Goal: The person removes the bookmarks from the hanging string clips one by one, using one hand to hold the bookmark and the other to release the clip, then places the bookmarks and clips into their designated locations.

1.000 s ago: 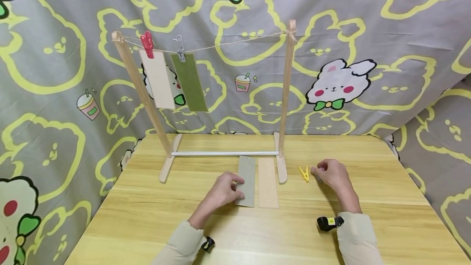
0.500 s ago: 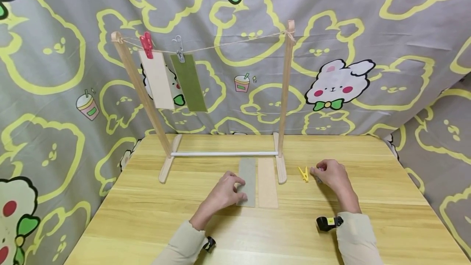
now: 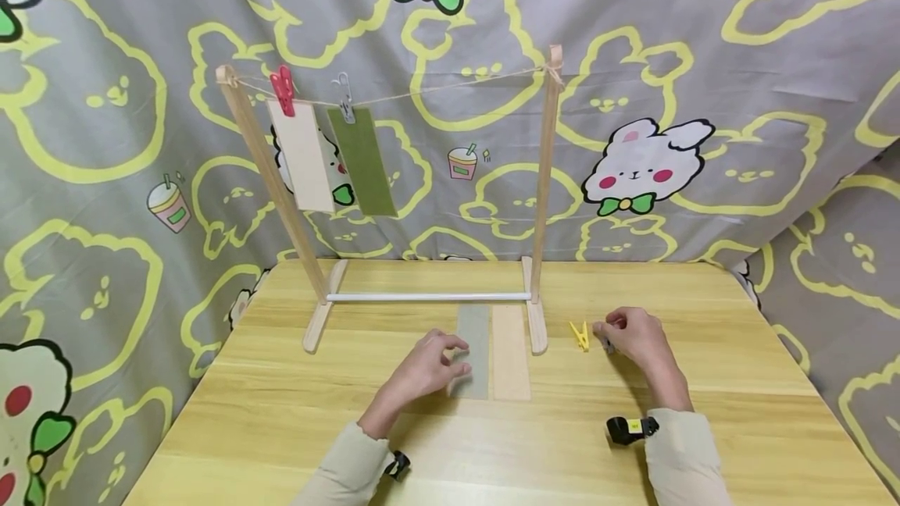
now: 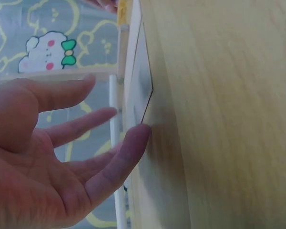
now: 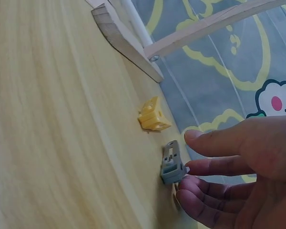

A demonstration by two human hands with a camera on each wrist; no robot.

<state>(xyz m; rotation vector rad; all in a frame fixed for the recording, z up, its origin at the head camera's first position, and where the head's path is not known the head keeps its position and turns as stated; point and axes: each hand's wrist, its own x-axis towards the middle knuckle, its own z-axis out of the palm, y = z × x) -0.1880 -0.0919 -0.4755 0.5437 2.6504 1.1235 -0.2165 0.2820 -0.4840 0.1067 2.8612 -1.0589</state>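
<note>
My left hand (image 3: 430, 365) hovers at the left edge of a grey strip (image 3: 474, 346), its thumb and fingers spread apart. In the left wrist view the strip (image 4: 144, 71) lies flat on the table, and one fingertip is close to its corner; whether it touches, I cannot tell. Beside it lies a beige strip (image 3: 511, 354). My right hand (image 3: 635, 334) is at a grey clothespin (image 5: 172, 163). Thumb and index finger stand apart in the right wrist view, with the index fingertip close to or touching the clothespin. A yellow clothespin (image 3: 580, 336) stands just left of it.
Behind the strips stands a wooden frame (image 3: 546, 178) with a white crossbar (image 3: 429, 297) and a string (image 3: 450, 86). A red clothespin (image 3: 284, 90) holds a cream strip (image 3: 304, 155) there; a grey clothespin (image 3: 346, 100) holds a green strip (image 3: 363, 162). A patterned curtain (image 3: 654, 240) hangs behind.
The grey strip has shifted slightly right and now lies flat, lined up beside the beige one. My left thumb and fingers have come away from it. My right hand has barely moved.
</note>
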